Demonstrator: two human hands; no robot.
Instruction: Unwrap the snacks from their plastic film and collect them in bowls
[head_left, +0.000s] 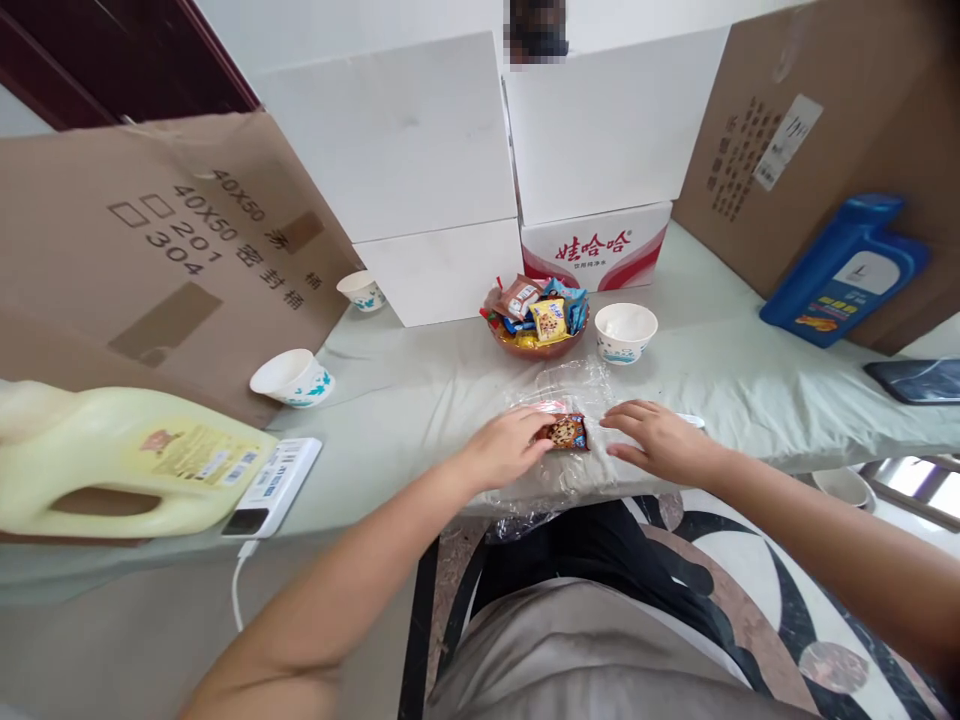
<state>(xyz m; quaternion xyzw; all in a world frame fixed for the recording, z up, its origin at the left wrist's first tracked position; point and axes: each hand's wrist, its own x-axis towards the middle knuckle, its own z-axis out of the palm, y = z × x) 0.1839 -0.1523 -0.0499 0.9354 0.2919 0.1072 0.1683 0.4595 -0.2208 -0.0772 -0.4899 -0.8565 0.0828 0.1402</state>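
In the head view, my left hand (504, 447) grips the left end of a small brown cookie packet (568, 433) between thumb and fingers. The packet lies on a sheet of clear plastic film (574, 480) at the table's near edge. Just to the right of the packet, my right hand (656, 442) hovers over the film with its fingers apart and nothing in it. Beyond both hands stands a reddish-brown bowl (536, 350) heaped with wrapped snacks (550, 320). Beside it is a white paper bowl (626, 333). Part of a white object (691, 421) shows behind my right hand.
Two paper cups, one nearer (292, 378) and one farther (361, 290), stand left. A yellow jug (135, 455) and white power bank (276, 485) lie near the left edge. At right are a blue bottle (844, 270) and phone (915, 381). Boxes (442, 270) line the back.
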